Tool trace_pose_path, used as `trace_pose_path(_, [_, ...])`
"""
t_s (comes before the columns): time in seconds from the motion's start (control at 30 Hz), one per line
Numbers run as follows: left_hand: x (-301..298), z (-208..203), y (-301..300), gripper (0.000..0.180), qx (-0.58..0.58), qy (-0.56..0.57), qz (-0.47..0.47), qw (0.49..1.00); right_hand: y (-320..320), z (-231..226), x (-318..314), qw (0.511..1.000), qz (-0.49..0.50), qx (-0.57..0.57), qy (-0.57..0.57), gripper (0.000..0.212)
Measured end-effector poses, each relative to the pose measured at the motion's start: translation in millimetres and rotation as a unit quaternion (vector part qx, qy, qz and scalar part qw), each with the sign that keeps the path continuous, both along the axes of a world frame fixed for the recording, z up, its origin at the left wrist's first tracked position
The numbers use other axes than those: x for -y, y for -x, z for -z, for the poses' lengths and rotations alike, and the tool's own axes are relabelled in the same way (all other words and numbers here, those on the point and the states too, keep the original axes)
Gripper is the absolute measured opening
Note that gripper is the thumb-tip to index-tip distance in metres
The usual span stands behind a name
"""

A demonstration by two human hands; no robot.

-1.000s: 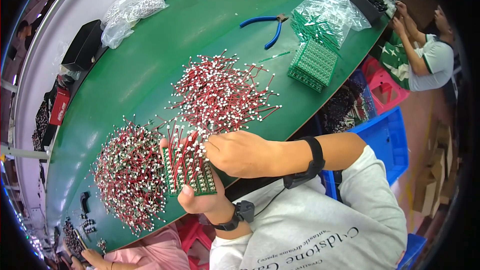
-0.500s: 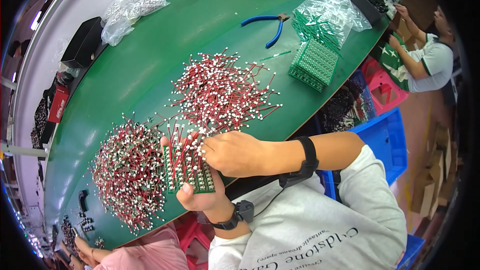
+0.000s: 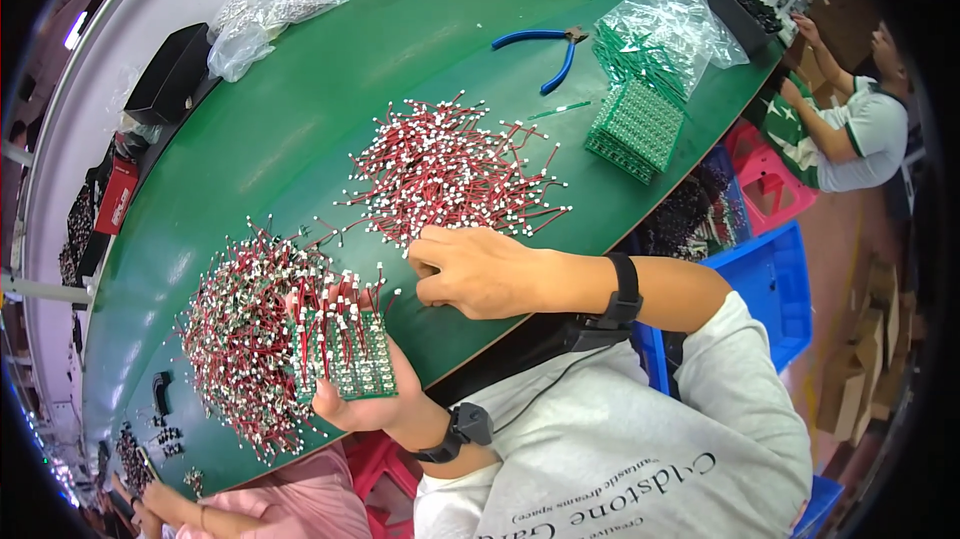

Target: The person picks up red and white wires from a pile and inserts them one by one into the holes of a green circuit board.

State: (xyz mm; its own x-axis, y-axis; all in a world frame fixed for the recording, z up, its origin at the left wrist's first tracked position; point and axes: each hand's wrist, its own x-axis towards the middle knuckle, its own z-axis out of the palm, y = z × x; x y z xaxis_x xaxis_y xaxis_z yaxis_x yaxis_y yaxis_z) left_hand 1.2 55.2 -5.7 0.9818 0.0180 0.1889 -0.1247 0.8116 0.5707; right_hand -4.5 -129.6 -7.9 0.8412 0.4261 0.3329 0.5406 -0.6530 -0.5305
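Note:
A green circuit board panel (image 3: pixel 362 359) lies across my left hand (image 3: pixel 385 409), gripped at its edges. Red wires with white connector ends (image 3: pixel 340 304) stand up from the panel's far and left parts, while rows of bare pads show on the right part. To the right of the panel, my right hand (image 3: pixel 475 271) is pinched at the near edge of a pile of red wires with white connectors (image 3: pixel 450 174). What sits between those fingertips cannot be made out. Beside the panel on the left is a bigger heap of wired small boards (image 3: pixel 250 329).
Blue-handled pliers (image 3: pixel 565 69) lie farther back, near a stack of green board panels (image 3: pixel 637 129), green strips and a clear plastic bag (image 3: pixel 690 14). A black bin (image 3: pixel 170 74) stands far left. Blue crates (image 3: pixel 765 284) are at my right. Co-workers sit at lower left and far right.
My left hand and the panel have shifted left and slightly down. My right hand has come off the panel and moved up and right to the wire pile's edge.

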Motion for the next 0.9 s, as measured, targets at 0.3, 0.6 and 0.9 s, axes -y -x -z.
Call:
trace_pose_path(0.3, [-3,7,-2,0.074,0.021,0.039,0.019,0.999,-23,-11,1,0.981,0.010,0.155,-0.113,0.015])
trace_pose_path(0.6, [0,12,-3,0.071,0.025,0.035,0.036,0.998,-21,-25,7,0.947,0.030,-0.017,-0.320,0.014])
trace_pose_path(0.9, [17,7,3,0.067,-0.002,0.035,-0.002,0.999,13,-18,-16,0.979,0.001,0.007,-0.206,0.012])
